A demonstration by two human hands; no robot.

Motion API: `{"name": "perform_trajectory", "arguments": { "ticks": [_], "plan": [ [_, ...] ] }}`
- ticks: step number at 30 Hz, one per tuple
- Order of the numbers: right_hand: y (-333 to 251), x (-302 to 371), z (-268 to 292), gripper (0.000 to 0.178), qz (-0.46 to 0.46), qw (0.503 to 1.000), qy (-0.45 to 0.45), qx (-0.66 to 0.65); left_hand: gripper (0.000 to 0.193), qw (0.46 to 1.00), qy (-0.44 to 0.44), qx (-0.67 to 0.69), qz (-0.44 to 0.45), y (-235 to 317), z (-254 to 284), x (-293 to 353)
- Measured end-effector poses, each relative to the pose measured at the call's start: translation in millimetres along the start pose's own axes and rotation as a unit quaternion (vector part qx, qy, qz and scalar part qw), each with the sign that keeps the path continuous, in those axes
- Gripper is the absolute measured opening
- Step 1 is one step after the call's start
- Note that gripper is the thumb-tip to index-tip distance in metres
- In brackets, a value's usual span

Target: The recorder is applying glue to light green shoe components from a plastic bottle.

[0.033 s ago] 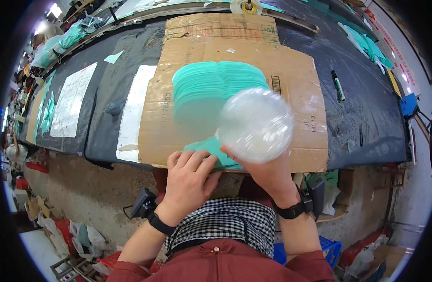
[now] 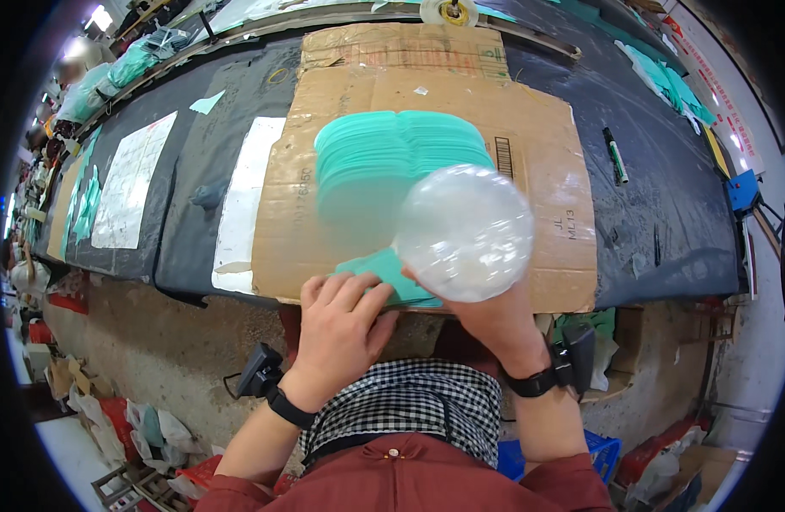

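Observation:
My left hand [image 2: 343, 316] is at the near edge of the cardboard. Its bent fingers press on a small green sheet [image 2: 388, 271], with the thumb tucked at the near side. My right hand [image 2: 495, 317] grips a round, clear, shiny plastic roll [image 2: 467, 232] from below. That roll hides most of the right fingers and covers the corner of the green stack behind it. The stack of green sheets [image 2: 401, 154] has rounded outlines and a notch in the middle of its far edge. A hazy patch blurs its near left part.
Brown cardboard [image 2: 537, 128] covers the middle of the dark table [image 2: 204, 247]. White sheets [image 2: 138, 183] lie to the left, a marker pen [image 2: 614, 155] to the right. A tape roll [image 2: 449, 12] stands at the far edge. A blue crate [image 2: 599, 450] is below.
The round plastic roll has dropped slightly toward me, and its surface looks less smeared by motion. My left hand has shifted a touch left. The green stack stays where it was.

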State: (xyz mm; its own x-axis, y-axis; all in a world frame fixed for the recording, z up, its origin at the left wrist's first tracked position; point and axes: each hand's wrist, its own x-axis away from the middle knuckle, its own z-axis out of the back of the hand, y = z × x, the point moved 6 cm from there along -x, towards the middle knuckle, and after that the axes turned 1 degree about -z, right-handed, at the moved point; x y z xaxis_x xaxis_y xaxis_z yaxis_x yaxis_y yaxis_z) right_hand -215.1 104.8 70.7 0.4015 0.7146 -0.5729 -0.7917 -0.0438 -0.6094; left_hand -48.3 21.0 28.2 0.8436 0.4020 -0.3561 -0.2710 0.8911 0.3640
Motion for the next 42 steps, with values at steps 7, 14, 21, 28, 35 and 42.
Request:
{"name": "perform_trajectory", "arguments": {
  "ticks": [7, 14, 21, 28, 35, 42],
  "plan": [
    [53, -6, 23, 0.035, -0.278, 0.948, 0.045, -0.150, 0.031, 0.999, 0.021, -0.008, 0.043, -16, 12, 17],
    [-7, 12, -13, 0.041, -0.003, 0.995, -0.098, 0.017, 0.030, 0.998, 0.005, 0.040, 0.058, -31, 7, 26],
    [72, 20, 89, 0.033, -0.268, 0.955, 0.110, -0.066, 0.030, 0.998, 0.026, 0.030, 0.043, -28, 11, 24],
    [20, 38, 27, 0.043, -0.187, 0.982, -0.006, -0.017, 0.029, 0.991, 0.065, 0.064, 0.095, -48, 27, 49],
    [-54, 22, -64, 0.047, -0.094, 0.979, -0.128, -0.131, 0.022, 0.971, 0.102, 0.123, 0.179, -69, 41, 76],
    [-28, 29, -60, 0.035, -0.268, 0.909, -0.110, -0.300, 0.020, 0.977, 0.124, 0.027, 0.171, -75, 64, 88]
  ]
}}
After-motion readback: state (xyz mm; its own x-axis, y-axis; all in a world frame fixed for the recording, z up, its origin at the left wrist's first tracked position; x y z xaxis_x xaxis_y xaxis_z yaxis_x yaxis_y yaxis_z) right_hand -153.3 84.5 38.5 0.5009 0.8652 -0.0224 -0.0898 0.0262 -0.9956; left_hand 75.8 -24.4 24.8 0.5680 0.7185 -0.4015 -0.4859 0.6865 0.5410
